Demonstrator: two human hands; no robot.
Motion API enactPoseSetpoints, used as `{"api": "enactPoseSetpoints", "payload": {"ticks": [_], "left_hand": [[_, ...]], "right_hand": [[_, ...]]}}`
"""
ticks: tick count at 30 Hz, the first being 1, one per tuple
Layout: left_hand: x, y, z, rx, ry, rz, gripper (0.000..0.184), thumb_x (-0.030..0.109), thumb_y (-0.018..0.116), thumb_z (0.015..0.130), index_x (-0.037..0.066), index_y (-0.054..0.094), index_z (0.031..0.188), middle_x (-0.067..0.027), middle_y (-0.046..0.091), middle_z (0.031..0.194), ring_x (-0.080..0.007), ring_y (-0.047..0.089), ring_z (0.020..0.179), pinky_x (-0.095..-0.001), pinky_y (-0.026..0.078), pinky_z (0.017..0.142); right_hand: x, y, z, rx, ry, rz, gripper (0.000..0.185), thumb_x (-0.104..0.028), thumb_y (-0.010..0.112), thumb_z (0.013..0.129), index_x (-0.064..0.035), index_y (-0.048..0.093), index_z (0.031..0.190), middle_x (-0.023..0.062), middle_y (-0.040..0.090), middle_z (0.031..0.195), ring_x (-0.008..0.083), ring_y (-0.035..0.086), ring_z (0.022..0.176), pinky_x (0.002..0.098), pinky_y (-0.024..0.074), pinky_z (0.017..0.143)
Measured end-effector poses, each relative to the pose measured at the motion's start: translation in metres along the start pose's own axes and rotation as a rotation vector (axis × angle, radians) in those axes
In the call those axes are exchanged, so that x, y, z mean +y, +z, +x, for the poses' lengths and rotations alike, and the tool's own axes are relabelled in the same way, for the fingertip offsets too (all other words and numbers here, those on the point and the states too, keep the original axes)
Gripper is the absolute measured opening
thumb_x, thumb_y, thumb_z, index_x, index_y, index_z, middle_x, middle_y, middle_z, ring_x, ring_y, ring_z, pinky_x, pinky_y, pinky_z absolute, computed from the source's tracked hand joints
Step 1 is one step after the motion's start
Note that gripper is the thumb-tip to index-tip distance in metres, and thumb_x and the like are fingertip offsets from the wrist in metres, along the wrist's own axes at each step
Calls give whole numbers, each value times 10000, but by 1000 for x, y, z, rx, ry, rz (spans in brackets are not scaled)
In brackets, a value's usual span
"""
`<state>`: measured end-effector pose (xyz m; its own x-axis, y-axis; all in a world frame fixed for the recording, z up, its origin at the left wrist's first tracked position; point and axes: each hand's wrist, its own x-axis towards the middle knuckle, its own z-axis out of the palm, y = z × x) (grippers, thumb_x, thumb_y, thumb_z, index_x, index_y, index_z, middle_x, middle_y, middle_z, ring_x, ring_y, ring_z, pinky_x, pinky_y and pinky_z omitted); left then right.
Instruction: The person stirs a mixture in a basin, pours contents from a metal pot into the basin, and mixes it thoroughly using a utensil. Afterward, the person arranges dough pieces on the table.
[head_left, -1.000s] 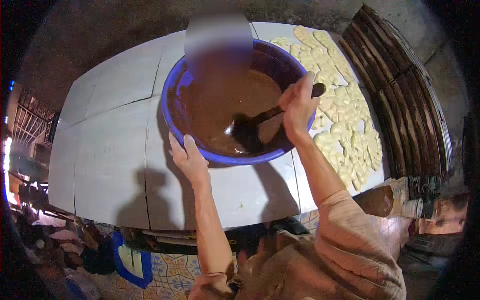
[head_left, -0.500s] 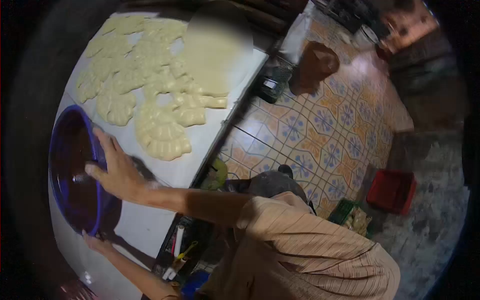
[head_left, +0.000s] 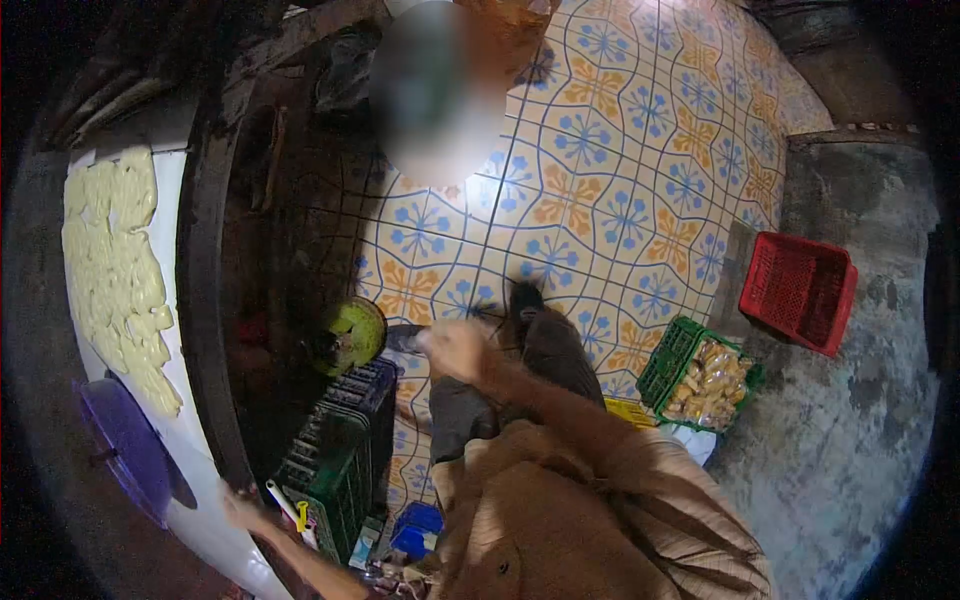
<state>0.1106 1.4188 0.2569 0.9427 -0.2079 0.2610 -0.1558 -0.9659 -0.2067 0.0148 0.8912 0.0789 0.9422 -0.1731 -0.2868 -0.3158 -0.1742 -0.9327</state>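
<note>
My right hand (head_left: pixel 457 350) is in front of my knees over the tiled floor, blurred, its fingers too smeared to read. Low at the left, my left hand (head_left: pixel 245 512) is at the edge of the white table (head_left: pixel 205 520), also blurred. The purple basin (head_left: pixel 128 450) stands on that table, apart from both hands. Beyond the basin lies pale dough (head_left: pixel 115 270) in flat, lumpy pieces, some with scalloped edges.
A dark beam (head_left: pixel 212 300) runs along the table's side. Below are a green crate (head_left: pixel 335 465), a yellow-green round thing (head_left: pixel 355 335) and a blue container (head_left: pixel 415 530). To the right, a green crate (head_left: pixel 660 370) holds bagged yellowish items, near a red basket (head_left: pixel 800 290).
The view has swung right, toward the floor. My right hand has left the basin's rim and moved in front of my body. My left hand has come away from the basin.
</note>
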Motion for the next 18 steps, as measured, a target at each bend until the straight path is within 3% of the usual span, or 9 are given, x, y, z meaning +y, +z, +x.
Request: {"api": "enactPoseSetpoints", "payload": {"ticks": [1, 2, 3, 4, 5, 6, 10, 16, 18], "left_hand": [[90, -13, 19, -5, -152, -295, 314, 302, 583, 878, 2, 624, 961, -56, 568, 807, -143, 488, 611, -285, 448, 515], [181, -27, 38, 31, -302, -555, 323, 314, 596, 880, -5, 644, 871, -33, 583, 720, -121, 470, 529, -276, 432, 469], [241, -33, 45, -63, -778, -862, 350, 314, 566, 899, -1, 633, 759, -28, 556, 625, -97, 453, 480, -268, 400, 455], [264, -43, 44, -246, -501, -839, 327, 277, 580, 891, 2, 620, 720, -14, 536, 568, -76, 461, 488, -246, 368, 453], [286, -45, 44, -334, -294, -717, 312, 248, 581, 891, -1, 618, 706, 20, 503, 549, -56, 442, 502, -225, 343, 461], [304, -55, 46, -498, -265, -720, 276, 228, 593, 886, -6, 635, 746, 35, 481, 565, -46, 428, 521, -223, 338, 471], [313, -30, 17, -794, -436, -931, 237, 204, 597, 878, -11, 623, 973, -1, 580, 709, -74, 501, 577, -233, 432, 534], [309, -24, -14, -1008, -498, -831, 334, 207, 639, 851, -36, 576, 1072, -48, 617, 807, -96, 546, 634, -256, 459, 542], [314, -10, -28, -972, -724, -1007, 249, 197, 625, 858, 5, 602, 1015, -16, 602, 774, -81, 537, 627, -240, 427, 519]], "right_hand": [[44, -31, -12, 227, -359, -323, 143, -164, 597, 821, -27, 597, 780, 106, 603, 744, 240, 607, 691, 358, 484, 609], [105, -64, -27, 166, -324, -499, 155, -165, 562, 832, -26, 610, 785, 110, 602, 733, 249, 604, 681, 347, 460, 561], [101, -102, -44, 280, 43, -421, 212, -206, 521, 852, -17, 611, 821, 100, 599, 720, 243, 602, 643, 344, 453, 545], [71, -145, -55, 402, 403, -318, 274, -247, 481, 872, -7, 613, 856, 91, 595, 707, 236, 599, 605, 340, 446, 529], [39, -191, -53, 11, 632, -604, 339, -335, 538, 857, -109, 577, 1106, 166, 622, 990, 319, 612, 891, 438, 481, 749], [188, -191, -100, 557, 635, 259, 275, -278, 504, 896, -6, 537, 912, 107, 575, 665, 192, 556, 501, 331, 449, 474], [281, -244, -165, 735, 626, -262, 275, -273, 516, 891, -2, 552, 915, 112, 592, 676, 196, 572, 523, 338, 460, 493], [228, -248, -137, 224, 652, -577, 262, -254, 566, 840, -7, 612, 918, 162, 655, 823, 292, 625, 624, 404, 484, 574], [248, -230, -98, -10, 565, -705, 270, -274, 539, 839, -27, 632, 894, 196, 641, 942, 351, 625, 769, 459, 487, 651]]}}
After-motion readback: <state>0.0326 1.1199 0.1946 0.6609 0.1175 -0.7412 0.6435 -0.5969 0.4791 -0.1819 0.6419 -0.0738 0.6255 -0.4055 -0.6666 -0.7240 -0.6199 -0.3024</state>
